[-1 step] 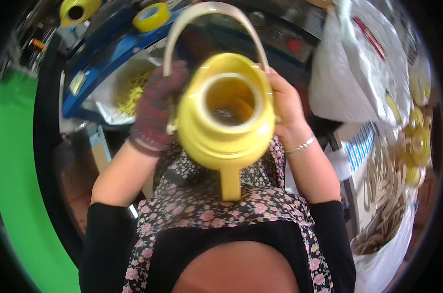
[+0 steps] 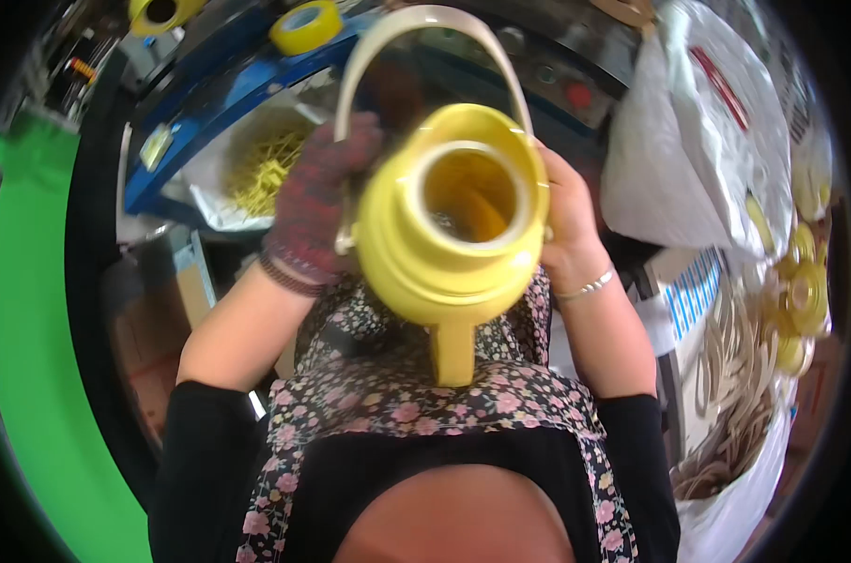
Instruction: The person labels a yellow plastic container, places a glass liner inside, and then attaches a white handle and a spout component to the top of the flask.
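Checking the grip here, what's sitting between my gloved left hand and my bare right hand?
In the head view, the yellow jug sits between left hand and right hand.

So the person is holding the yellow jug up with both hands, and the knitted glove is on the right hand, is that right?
Not quite. The yellow jug is held up with both hands, but the knitted glove is on the left hand. The right hand is bare, with a thin bracelet at the wrist. The head view shows this.

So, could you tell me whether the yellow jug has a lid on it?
No, the jug is open at the top, and its hollow inside shows through the round mouth.
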### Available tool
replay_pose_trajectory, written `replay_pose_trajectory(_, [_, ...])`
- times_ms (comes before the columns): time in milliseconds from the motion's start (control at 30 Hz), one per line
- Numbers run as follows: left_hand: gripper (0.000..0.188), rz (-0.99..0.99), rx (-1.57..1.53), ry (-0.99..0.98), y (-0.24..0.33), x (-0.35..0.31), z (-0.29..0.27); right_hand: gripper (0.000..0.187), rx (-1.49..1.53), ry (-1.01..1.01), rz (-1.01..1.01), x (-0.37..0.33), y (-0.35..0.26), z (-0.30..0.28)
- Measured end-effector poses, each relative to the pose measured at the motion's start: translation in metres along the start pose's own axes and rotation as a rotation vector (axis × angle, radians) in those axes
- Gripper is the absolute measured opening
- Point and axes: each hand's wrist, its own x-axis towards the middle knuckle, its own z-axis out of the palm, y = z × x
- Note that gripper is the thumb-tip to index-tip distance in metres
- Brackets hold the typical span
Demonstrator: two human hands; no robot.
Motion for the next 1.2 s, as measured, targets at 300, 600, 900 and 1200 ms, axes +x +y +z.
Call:
replay_pose_trajectory(300, [0.029, 0.280, 0.651, -0.051, -0.004, 0.000, -0.008, 0.015, -0.071, 0.070, -0.018, -0.007, 0.006, 0.009])
replay_pose_trajectory(600, [0.028, 0.353, 0.526, -0.057, 0.008, -0.005, 0.006, 0.038, -0.194, -0.110, -0.317, 0.000, 0.009, 0.010])
replay_pose_trajectory(900, [0.058, 0.502, 0.828, -0.147, -0.006, 0.006, -0.029, 0.078, -0.812, -0.343, -0.773, -0.036, -0.007, 0.024])
replay_pose_trajectory(1200, [0.044, -0.295, -0.084, -0.250, -0.043, -0.003, -0.035, 0.119, -0.838, -0.593, -1.061, -0.094, -0.084, -0.003])
